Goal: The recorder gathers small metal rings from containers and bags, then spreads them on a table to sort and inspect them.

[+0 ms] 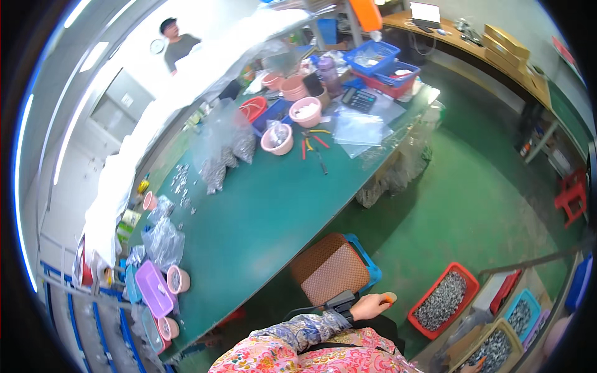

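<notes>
My left hand [371, 306] is held in front of my body, right of the brown woven stool seat [336, 271]. Its fingers are drawn together, with an orange-yellow tip showing and no object visible in them. A dark device is strapped on that wrist. At the bottom edge, my right hand [474, 366] shows only in part, at the beige basket [516, 332] of small grey metal pieces; its grip is hidden. Between the hands and farther off stands a red basket [474, 286] filled with similar pieces.
A green table [249, 230] stretches along my left, bearing bags of metal pieces [214, 174], pink tubs [277, 140], pliers [306, 147], a calculator [359, 99] and a purple tray [154, 289]. A blue basket [523, 311] stands at right. Beyond the table is a person [179, 46].
</notes>
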Demonstrator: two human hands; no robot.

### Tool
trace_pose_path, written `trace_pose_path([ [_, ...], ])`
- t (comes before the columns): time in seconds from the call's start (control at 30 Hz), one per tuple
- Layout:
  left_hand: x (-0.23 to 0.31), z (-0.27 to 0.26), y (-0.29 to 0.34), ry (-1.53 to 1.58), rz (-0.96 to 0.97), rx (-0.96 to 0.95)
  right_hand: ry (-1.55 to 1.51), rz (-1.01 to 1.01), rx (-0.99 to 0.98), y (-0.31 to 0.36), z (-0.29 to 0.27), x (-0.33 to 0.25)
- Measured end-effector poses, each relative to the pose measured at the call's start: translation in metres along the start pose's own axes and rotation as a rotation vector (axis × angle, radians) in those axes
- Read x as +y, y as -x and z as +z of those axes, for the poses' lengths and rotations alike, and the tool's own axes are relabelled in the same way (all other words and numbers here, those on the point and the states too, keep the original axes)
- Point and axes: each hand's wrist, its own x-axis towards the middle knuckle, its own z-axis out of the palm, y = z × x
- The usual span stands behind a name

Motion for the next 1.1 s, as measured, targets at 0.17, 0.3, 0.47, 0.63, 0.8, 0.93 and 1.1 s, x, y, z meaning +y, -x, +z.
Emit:
trace_pose_path([
  [0.17, -0.031, 0.005, 0.046, 0.083, -0.062, 0.128, -0.006, -0.101, -0.024, -0.023, 0.001, -0.044],
  [0.3, -0.034, 0.013, 0.091, 0.094, -0.251, 0.116, -0.008, -0.174, -0.04, -0.029, 0.006, -0.069],
  [0.47, -0.034, 0.031, 0.124, 0.07, -0.224, 0.171, 0.013, -0.225, -0.03, -0.033, 0.0, -0.073],
  [0.63, -0.051, 0.052, 0.167, 0.11, -0.269, 0.333, 0.056, -0.272, -0.014, -0.037, -0.003, -0.081],
  [0.8, -0.057, 0.043, 0.192, 0.112, -0.322, 0.313, 0.076, -0.313, -0.007, -0.031, -0.004, -0.088],
  [0.93, -0.065, 0.026, 0.191, 0.081, -0.271, 0.286, 0.086, -0.298, -0.001, -0.014, -0.005, -0.076],
  [1.1, -0.072, -0.025, 0.177, 0.043, -0.238, 0.185, 0.013, -0.207, -0.056, 0.038, 0.01, -0.027],
])
